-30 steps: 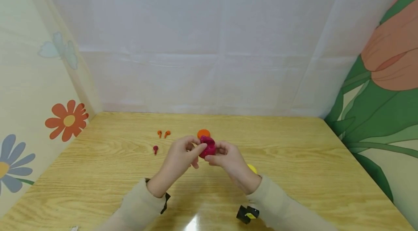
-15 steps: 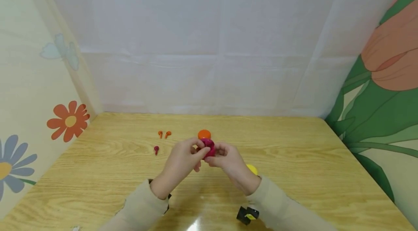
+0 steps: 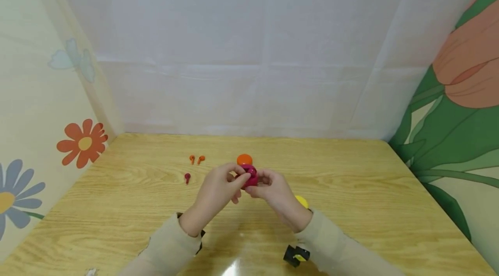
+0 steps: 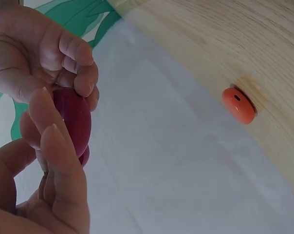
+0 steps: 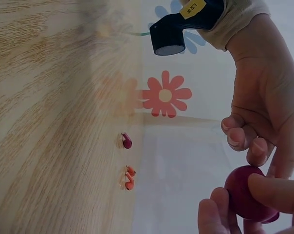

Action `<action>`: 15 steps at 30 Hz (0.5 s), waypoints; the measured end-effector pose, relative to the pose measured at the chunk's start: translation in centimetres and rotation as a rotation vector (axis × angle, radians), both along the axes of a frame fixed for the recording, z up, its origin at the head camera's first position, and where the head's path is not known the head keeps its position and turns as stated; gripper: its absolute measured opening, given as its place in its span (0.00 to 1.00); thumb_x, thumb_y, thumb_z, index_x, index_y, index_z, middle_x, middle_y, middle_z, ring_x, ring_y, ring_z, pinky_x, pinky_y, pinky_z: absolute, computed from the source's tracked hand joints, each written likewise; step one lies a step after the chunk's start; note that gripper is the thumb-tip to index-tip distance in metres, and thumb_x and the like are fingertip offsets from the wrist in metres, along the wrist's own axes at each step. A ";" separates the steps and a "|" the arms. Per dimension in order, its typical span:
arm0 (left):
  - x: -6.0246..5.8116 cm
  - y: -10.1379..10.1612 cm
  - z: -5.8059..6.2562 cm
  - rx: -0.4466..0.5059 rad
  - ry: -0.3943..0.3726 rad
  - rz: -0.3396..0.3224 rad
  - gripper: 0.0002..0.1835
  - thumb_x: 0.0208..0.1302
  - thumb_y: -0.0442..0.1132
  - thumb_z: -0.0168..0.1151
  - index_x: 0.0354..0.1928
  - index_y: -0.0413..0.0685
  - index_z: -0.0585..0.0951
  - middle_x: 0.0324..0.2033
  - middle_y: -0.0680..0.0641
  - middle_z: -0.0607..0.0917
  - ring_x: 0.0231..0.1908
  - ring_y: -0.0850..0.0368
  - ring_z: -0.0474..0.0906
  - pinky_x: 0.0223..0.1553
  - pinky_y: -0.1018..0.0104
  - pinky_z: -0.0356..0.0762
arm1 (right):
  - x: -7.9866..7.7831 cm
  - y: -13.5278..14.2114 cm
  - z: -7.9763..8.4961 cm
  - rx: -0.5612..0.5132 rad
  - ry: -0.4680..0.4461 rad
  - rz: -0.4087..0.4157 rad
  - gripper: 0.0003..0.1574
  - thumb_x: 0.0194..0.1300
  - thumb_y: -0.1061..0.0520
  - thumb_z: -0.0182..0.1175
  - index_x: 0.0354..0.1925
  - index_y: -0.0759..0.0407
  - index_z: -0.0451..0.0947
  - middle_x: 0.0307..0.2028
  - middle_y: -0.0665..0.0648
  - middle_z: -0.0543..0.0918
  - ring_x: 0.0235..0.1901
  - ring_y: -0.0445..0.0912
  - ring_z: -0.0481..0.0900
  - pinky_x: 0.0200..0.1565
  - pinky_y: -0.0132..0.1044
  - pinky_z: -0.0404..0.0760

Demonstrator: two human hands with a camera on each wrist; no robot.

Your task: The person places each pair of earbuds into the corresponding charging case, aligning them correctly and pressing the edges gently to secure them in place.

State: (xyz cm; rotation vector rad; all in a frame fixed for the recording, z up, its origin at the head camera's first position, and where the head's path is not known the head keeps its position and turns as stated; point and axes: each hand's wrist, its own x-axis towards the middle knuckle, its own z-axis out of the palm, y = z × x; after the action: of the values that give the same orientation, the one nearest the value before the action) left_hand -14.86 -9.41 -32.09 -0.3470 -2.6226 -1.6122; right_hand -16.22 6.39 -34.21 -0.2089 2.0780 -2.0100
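Observation:
A glossy magenta earbud case [image 3: 253, 181] is held up in front of me between both hands, its lid raised. My right hand [image 3: 274, 189] grips its body from the right, thumb in front, as the right wrist view also shows on the rounded case [image 5: 242, 192]. From the left, my left hand [image 3: 219, 184] pinches the case near its opening with thumb and forefinger. A dark magenta rounded shape shows in the opening beside the left thumb tip; those fingers partly cover it. One magenta earbud [image 3: 187, 178] lies on the table to the left.
Two orange earbuds [image 3: 201, 160] lie farther back on the wooden table [image 3: 351, 180]. An orange case [image 3: 244, 159] stands just behind the hands, its back visible in the left wrist view. A yellow rounded object [image 3: 301, 201] is partly hidden by the right wrist.
The left fingers have shifted slightly at the case's opening, and the dark rounded shape now shows there. The right hand stays nearly still. The things on the table have not moved.

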 end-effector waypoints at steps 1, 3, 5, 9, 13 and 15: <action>0.0 0.0 0.0 0.007 -0.005 0.001 0.07 0.66 0.38 0.64 0.36 0.40 0.81 0.13 0.49 0.77 0.12 0.55 0.75 0.18 0.61 0.77 | 0.0 0.0 0.0 0.003 0.003 0.000 0.16 0.62 0.68 0.64 0.48 0.73 0.74 0.42 0.60 0.82 0.38 0.46 0.80 0.44 0.38 0.81; -0.1 0.0 0.1 0.012 -0.014 0.003 0.07 0.66 0.38 0.63 0.36 0.40 0.82 0.12 0.50 0.77 0.12 0.57 0.74 0.18 0.63 0.76 | 0.0 0.0 0.0 0.008 0.012 0.006 0.16 0.62 0.68 0.64 0.48 0.73 0.75 0.41 0.60 0.82 0.38 0.46 0.81 0.43 0.38 0.81; -0.2 0.1 0.1 0.014 -0.019 0.003 0.08 0.66 0.38 0.63 0.35 0.39 0.82 0.12 0.50 0.77 0.12 0.58 0.73 0.18 0.64 0.76 | -0.1 0.0 -0.2 0.009 0.019 0.016 0.16 0.62 0.68 0.64 0.48 0.73 0.75 0.41 0.61 0.82 0.38 0.46 0.81 0.43 0.37 0.81; -0.3 0.2 0.0 -0.004 -0.023 0.015 0.08 0.66 0.38 0.63 0.32 0.39 0.83 0.12 0.51 0.76 0.12 0.59 0.73 0.16 0.67 0.72 | 0.0 -0.1 -0.3 0.017 0.012 0.021 0.17 0.63 0.67 0.64 0.49 0.72 0.75 0.42 0.61 0.81 0.38 0.46 0.81 0.43 0.37 0.81; -0.2 0.3 0.1 -0.025 -0.028 0.024 0.08 0.66 0.37 0.64 0.31 0.39 0.82 0.12 0.50 0.76 0.12 0.55 0.74 0.15 0.67 0.71 | 0.1 -0.1 -0.2 0.024 0.003 -0.005 0.17 0.62 0.67 0.64 0.49 0.72 0.75 0.42 0.61 0.82 0.39 0.46 0.80 0.44 0.38 0.81; -0.2 0.2 0.1 -0.029 -0.025 0.022 0.08 0.66 0.37 0.64 0.32 0.38 0.81 0.11 0.50 0.77 0.12 0.53 0.75 0.15 0.66 0.72 | 0.1 -0.1 -0.1 0.022 0.006 -0.014 0.16 0.62 0.68 0.64 0.48 0.72 0.75 0.42 0.60 0.82 0.39 0.46 0.80 0.43 0.38 0.81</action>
State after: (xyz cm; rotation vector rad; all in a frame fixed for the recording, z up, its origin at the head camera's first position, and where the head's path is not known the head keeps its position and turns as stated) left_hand -15.04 -9.18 -31.99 -0.3000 -2.6609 -1.5837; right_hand -16.09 6.27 -34.28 -0.1973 2.1097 -1.9965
